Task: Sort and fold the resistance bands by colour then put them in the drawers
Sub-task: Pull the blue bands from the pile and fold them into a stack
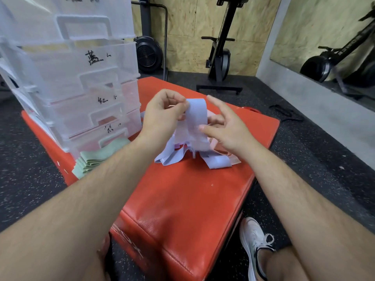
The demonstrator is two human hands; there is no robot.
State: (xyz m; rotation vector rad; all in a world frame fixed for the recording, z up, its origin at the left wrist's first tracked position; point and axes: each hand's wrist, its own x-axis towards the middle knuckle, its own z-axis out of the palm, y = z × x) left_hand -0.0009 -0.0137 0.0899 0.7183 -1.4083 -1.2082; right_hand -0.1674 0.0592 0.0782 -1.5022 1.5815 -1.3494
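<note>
Head view, looking down over both forearms at a red padded box serving as the surface (182, 199). Left hand (164, 116) raised above the middle of the pad, thumb and curled fingers pinching the upper edge of a pale blue resistance band (197, 116), held upright as a flat loop. Right hand (225, 128) just beside it, thumb pressed on the front of the same band lower down, middle fingers behind it, index finger extended and free. Lower end of the held band trailing into a loose heap of bands (211, 161), pale blue and pink mixed, lying on the pad directly under the hands. Stack of folded green bands (95, 159) at the left edge of the pad, touching the foot of a translucent plastic drawer unit (81, 88) with handwritten labels on the drawer fronts; upper drawer pulled partly out. White trainer (253, 240) on the speckled black floor (304, 159) at lower right. Black exercise machines (221, 57) against the chipboard wall beyond; dark straps (286, 113) on the floor near the right wall.
</note>
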